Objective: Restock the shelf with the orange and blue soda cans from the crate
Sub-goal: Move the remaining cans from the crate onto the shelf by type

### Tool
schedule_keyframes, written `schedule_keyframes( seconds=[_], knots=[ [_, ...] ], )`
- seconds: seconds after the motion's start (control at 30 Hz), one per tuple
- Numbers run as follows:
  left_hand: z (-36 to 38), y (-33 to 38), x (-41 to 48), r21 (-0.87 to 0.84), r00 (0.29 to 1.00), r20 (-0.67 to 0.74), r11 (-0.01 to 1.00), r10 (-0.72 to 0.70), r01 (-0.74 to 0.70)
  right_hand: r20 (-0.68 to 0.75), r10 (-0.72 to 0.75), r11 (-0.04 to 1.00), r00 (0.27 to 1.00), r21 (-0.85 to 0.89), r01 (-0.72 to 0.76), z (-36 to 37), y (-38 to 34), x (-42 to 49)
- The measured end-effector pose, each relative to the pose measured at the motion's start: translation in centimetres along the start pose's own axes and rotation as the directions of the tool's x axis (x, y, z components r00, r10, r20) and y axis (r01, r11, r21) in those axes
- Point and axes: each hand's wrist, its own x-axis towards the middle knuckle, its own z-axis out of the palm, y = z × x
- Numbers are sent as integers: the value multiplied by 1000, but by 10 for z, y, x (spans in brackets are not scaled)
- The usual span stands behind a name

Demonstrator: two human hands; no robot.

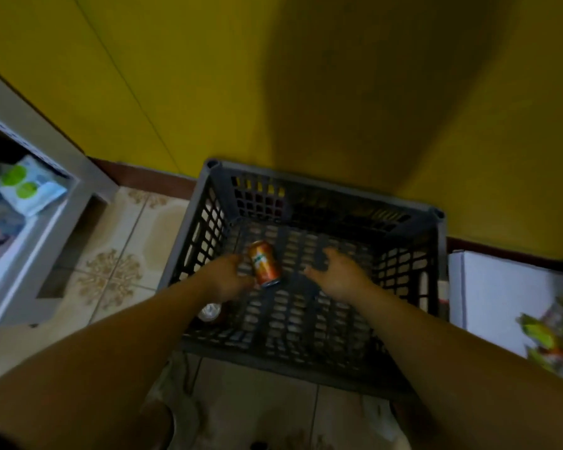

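While reaching down into the grey crate point(290, 362), had both forearms across its near rim. Noticed, in the near left corner under the left forearm, what looked like the silver top of 1 more can point(210, 311), colour too dim to tell. Gripped, a little farther in, the orange can point(264, 264) with the left hand point(228, 277), fingers curled round its left side. Held it tilted, left of the crate's middle, seemingly just above the slatted floor. Held the right hand point(337, 274) over the floor just right of centre, fingers loosely spread and holding nothing. Found no blue can in view.

Judged the step in hand to be the lift-out of that 1 can. Needed a full wrap round the can's middle rather than a side pinch, given the likely slip of smooth metal. Called for a straight rise clear of the left lattice wall before any swing toward the shelf point(30, 125) at the left, well apart from the crate across the tiled floor. Could have sent the free right hand to the near left can, so as to carry 2 per trip. Risked a knock on the rim if swung early. Looked bare otherwise, out to the crate's far side by the yellow wall point(208, 76).
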Motion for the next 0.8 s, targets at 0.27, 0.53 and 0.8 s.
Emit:
schedule_keyframes(
  seconds=[0.27,0.53,0.8],
  knots=[
    [5,-42,114,-254,980,-128,960,-155,119,94,31,991,995,127,-43,73,5,85],
    [12,-68,174,-383,973,-52,904,-226,190,159,7,918,987,390,-70,172,6,159],
    [6,-27,133,-610,963,-84,777,-256,154,169,116,669,979,715,-203,104,-16,79]
  ],
)
